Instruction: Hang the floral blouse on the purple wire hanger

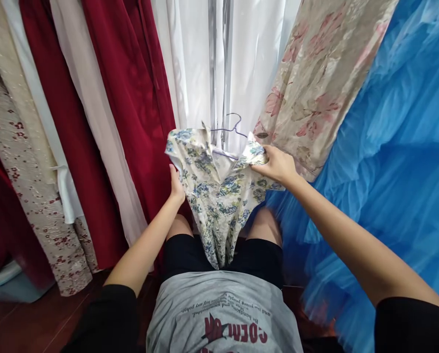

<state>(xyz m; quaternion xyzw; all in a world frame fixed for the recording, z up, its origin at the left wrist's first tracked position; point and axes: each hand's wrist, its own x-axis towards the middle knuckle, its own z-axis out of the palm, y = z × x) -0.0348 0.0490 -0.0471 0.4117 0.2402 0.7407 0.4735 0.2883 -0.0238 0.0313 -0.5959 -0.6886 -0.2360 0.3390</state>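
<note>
Flowery top (222, 193), white with blue and green flowers, is in the middle of the frame, with its low end down by the person's lap. On the far left, a pale cloth with little red flowers (35, 196) hangs down, and a gray-blue tub (31, 289) sits near the lower left corner. Next come a dark red cloth (72, 132), a pale pink cloth (94, 108) and a wide red cloth (131, 98). The left hand (177, 185) is at the left edge of the top with its thumb up; its fingers are hidden, so I can't tell if it is gripping. A white cloth (193, 59) hangs at the top middle, and a thin purple hanger (235, 128) pokes out of the top's neck. The right hand (278, 165) pinches the top's right shoulder. Past it hang a tan cloth with pink flowers (315, 88) and, far right, a puffy blue dress (392, 186).
</note>
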